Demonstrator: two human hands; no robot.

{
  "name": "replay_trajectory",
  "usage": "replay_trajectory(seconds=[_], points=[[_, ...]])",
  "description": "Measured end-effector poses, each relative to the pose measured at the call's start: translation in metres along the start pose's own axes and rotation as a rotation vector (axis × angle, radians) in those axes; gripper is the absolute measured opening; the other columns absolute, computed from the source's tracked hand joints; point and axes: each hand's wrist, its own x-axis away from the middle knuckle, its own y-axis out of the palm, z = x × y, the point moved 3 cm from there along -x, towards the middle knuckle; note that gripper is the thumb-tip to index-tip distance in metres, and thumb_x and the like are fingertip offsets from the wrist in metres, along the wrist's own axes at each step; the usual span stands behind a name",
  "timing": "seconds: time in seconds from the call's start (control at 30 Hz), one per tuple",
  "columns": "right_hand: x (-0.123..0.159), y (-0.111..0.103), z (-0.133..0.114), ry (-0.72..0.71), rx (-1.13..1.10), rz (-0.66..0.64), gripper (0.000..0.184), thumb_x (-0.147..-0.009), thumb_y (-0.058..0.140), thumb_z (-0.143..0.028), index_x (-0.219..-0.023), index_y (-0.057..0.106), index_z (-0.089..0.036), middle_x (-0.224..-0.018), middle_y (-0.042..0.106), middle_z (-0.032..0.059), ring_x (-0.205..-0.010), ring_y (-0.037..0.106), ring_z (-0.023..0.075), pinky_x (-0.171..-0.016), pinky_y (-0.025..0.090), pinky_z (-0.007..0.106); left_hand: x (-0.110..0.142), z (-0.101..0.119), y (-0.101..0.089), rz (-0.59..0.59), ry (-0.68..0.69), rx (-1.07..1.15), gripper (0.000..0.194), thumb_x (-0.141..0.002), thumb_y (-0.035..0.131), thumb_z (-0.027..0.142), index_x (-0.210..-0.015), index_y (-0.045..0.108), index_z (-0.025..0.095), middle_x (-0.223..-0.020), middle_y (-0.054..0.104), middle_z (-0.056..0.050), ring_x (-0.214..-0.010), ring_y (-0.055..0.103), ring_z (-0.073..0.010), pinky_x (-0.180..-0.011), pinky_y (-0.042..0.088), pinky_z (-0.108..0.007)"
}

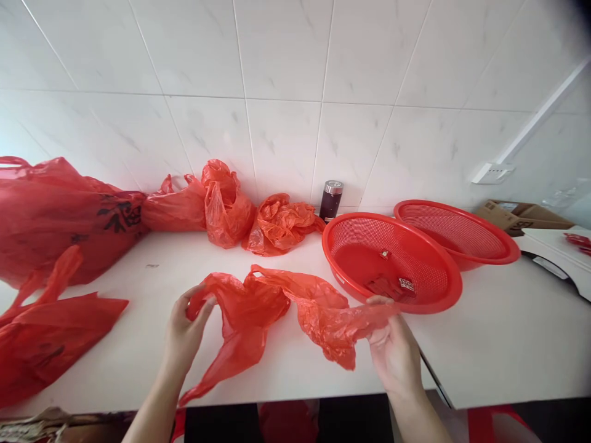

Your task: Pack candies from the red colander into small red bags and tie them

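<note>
1. Red plastic carrier bag (244,314) was held loosely stretched above the white countertop (484,332), with one handle trailing toward the counter's front edge.
2. The left hand (187,329) was half-open, its fingers curled against the bag; whether the plastic was pinched could not be told.
3. The right hand (392,351) was closed around the bag's gathered end.
4. Just beyond the right hand, small packets (392,277) were seen inside a red plastic colander (392,237), and a second red colander (455,231) was placed just behind it.
5. Along the tiled wall (286,55), other red plastic bags (60,209) and a dark flask (331,201) were seen.
</note>
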Motion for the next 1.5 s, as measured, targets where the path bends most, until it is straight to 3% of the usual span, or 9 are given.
replay_trajectory(seconds=[0.13, 0.33, 0.47, 0.6, 0.77, 0.87, 1.07, 1.27, 1.5], points=[[0.007, -0.014, 0.011, -0.083, 0.208, 0.032, 0.028, -0.085, 0.052, -0.048, -0.087, 0.06, -0.02, -0.087, 0.061, 0.0043, -0.077, 0.059, 0.019, -0.063, 0.048, 0.028, 0.029, 0.005, 0.034, -0.13, 0.269, -0.506, 0.092, -0.065, 0.071, 0.06, -0.145, 0.037, 0.031, -0.159, 0.005, -0.015, -0.142, 0.014, -0.0442, -0.102, 0.034, -0.061], [0.019, -0.033, 0.059, -0.021, 0.454, 0.019, 0.039, -0.089, 0.048, -0.054, -0.081, 0.06, -0.018, -0.063, 0.054, 0.0016, -0.06, 0.052, 0.0167, -0.055, 0.045, 0.026, 0.034, 0.013, 0.074, -0.527, 0.399, -0.571, 0.021, -0.077, 0.063, 0.031, -0.094, 0.074, 0.031, -0.106, 0.069, -0.007, -0.098, 0.062, -0.0305, -0.084, 0.048, -0.043], [0.02, -0.036, 0.074, -0.088, 0.471, -0.055, 0.038, -0.089, 0.049, -0.054, -0.078, 0.059, -0.018, -0.071, 0.059, 0.0042, -0.068, 0.055, 0.0185, -0.063, 0.048, 0.028, -0.035, 0.064, 0.065, -0.392, 0.349, -0.418, 0.019, -0.081, 0.054, 0.025, -0.091, 0.07, 0.024, -0.084, 0.07, -0.004, -0.077, 0.066, -0.022, -0.071, 0.05, -0.032], [0.02, -0.032, 0.077, -0.071, 0.442, -0.086, 0.036, -0.09, 0.049, -0.052, -0.082, 0.058, -0.018, -0.068, 0.057, 0.002, -0.062, 0.052, 0.0167, -0.059, 0.045, 0.027, -0.103, 0.147, 0.06, -0.061, 0.447, -0.308, 0.049, -0.088, 0.05, 0.038, -0.134, 0.044, 0.022, -0.133, 0.052, -0.012, -0.119, 0.053, -0.0278, -0.099, 0.042, -0.043], [0.023, -0.028, 0.074, -0.073, 0.399, -0.098, 0.033, -0.092, 0.046, -0.049, -0.081, 0.055, -0.019, -0.068, 0.056, 0.0003, -0.062, 0.051, 0.0152, -0.058, 0.044, 0.026, -0.105, 0.195, 0.083, -0.177, 0.484, -0.347, 0.092, -0.074, 0.069, 0.051, -0.15, 0.021, 0.03, -0.159, 0.006, -0.017, -0.134, 0.036, -0.0428, -0.101, 0.038, -0.059], [0.025, -0.029, 0.071, -0.143, 0.465, -0.125, 0.029, -0.092, 0.045, -0.043, -0.082, 0.056, -0.019, -0.075, 0.06, 0.0025, -0.067, 0.055, 0.0167, -0.063, 0.046, 0.027, -0.053, 0.18, 0.099, -0.158, 0.733, -0.315, 0.062, -0.079, 0.067, 0.039, -0.137, 0.045, 0.028, -0.154, 0.026, -0.012, -0.137, 0.034, -0.0345, -0.106, 0.036, -0.053], [0.031, -0.02, 0.04, -0.348, 0.667, -0.311, 0.021, -0.091, 0.048, -0.033, -0.079, 0.058, -0.02, -0.074, 0.058, 0.0029, -0.07, 0.055, 0.0172, -0.066, 0.045, 0.029, 0.051, 0.087, 0.14, -0.955, 0.947, -0.537, 0.022, -0.078, 0.069, 0.028, -0.1, 0.07, 0.031, -0.145, 0.046, -0.004, -0.136, 0.034, -0.0391, -0.107, 0.024, -0.064], [0.039, -0.006, -0.01, -0.447, 0.55, -0.38, 0.019, -0.091, 0.05, -0.033, -0.084, 0.064, -0.022, -0.073, 0.057, 0.0023, -0.069, 0.054, 0.0172, -0.068, 0.045, 0.031, 0.038, 0.049, 0.142, -0.753, 0.778, -0.553, 0.035, -0.081, 0.054, 0.013, -0.108, 0.068, 0.028, -0.112, 0.068, -0.005, -0.105, 0.058, -0.0271, -0.102, 0.032, -0.053], [0.035, 0.02, -0.008, -0.375, 0.856, -0.337, 0.028, -0.091, 0.056, -0.035, -0.117, 0.061, -0.025, -0.112, 0.061, 0.0073, -0.105, 0.057, 0.0216, -0.091, 0.047, 0.034, 0.039, 0.053, 0.126, -0.619, 0.651, -0.526, 0.032, -0.076, 0.047, 0.008, -0.098, 0.065, 0.024, -0.095, 0.069, -0.004, -0.088, 0.06, -0.0226, -0.083, 0.045, -0.037]])
